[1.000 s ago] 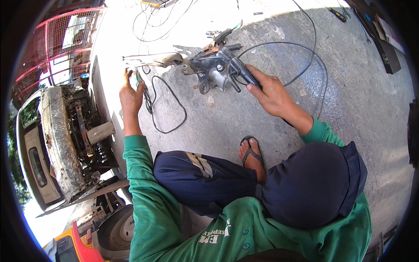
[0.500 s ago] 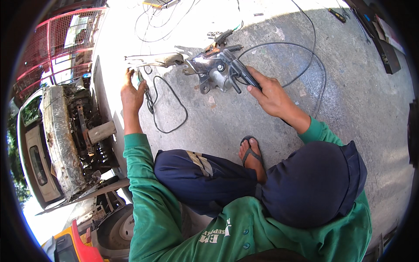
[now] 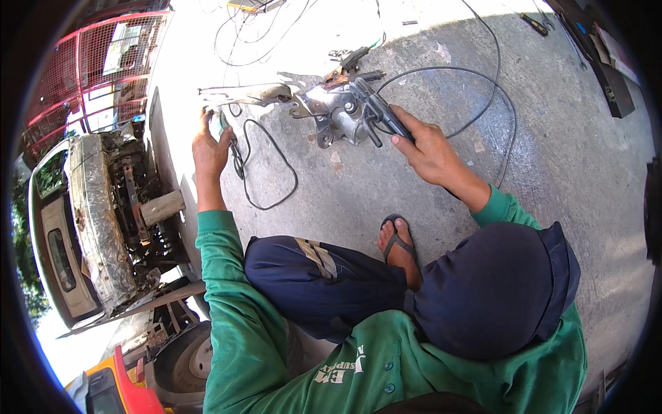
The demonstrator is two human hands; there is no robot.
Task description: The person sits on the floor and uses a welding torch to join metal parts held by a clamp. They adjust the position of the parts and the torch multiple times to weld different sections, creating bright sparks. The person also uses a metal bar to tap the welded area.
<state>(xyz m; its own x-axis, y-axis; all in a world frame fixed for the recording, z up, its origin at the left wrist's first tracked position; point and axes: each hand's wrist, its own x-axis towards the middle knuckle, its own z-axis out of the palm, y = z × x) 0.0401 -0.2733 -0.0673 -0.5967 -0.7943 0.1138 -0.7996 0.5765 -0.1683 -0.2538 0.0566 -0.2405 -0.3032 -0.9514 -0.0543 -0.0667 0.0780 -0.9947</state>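
Our right hand [image 3: 431,153] is wrapped around a black-handled tool [image 3: 384,113], its front end over the grey metal bracket [image 3: 345,127] on the concrete floor [image 3: 345,183]. Our left hand [image 3: 211,150], thumb and fingers slightly parted, is just beside a long pale metal arm [image 3: 256,94]; we cannot tell whether it holds anything.
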